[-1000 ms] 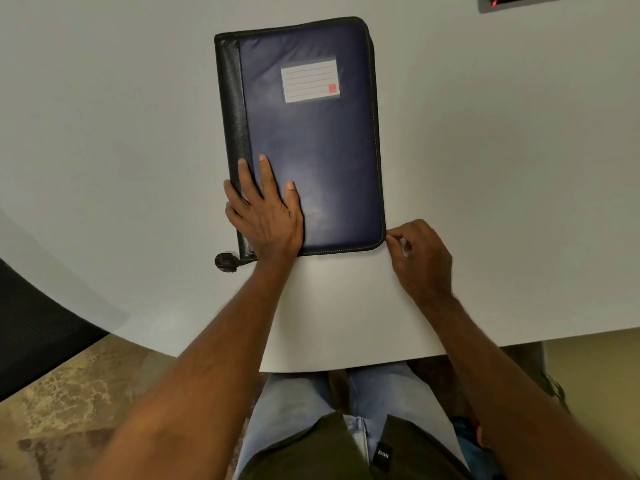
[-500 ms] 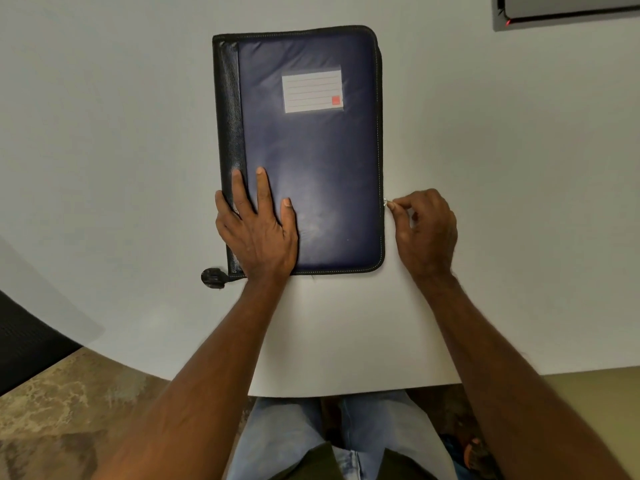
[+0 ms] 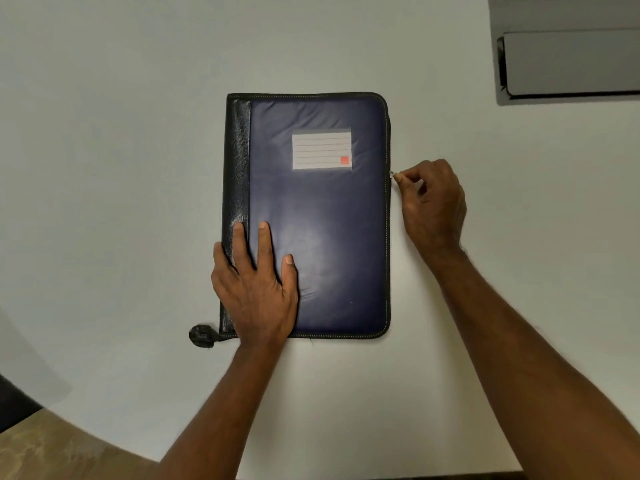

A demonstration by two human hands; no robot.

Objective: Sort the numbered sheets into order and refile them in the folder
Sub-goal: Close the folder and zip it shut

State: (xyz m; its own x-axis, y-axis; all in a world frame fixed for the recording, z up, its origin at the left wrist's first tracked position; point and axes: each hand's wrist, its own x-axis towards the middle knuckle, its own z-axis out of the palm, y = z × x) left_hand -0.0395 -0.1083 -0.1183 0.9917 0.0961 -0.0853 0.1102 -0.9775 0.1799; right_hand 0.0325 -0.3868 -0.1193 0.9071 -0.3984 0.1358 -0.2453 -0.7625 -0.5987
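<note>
My left hand (image 3: pixel 256 292) lies flat on the lower left part of the dark blue padded zip folder (image 3: pixel 322 237), palm down, fingers straight and a little spread, their tips pointing away from me. The outer fingers rest on the black grained spine strip (image 3: pixel 237 188) and the thumb lies on the blue cover. My left forearm runs up from the bottom edge, angled slightly to the right.

My right hand (image 3: pixel 433 202) sits just beside the folder's right edge, about a third of the way down it. The thumb and forefinger are curled in and pinch the small silver zip pull (image 3: pixel 392 174); the other fingers are tucked under loosely. The wrist bends left, and the forearm comes in from the lower right corner.

The folder lies closed and flat on the white table (image 3: pixel 121 168), spine to the left, with a lined white label card (image 3: pixel 322 150) in a clear pocket on its upper half. A black zipper tab (image 3: pixel 201 336) sticks out at its lower left corner. A grey flat device (image 3: pixel 568 60) sits on the table at the far right, well apart from the folder
</note>
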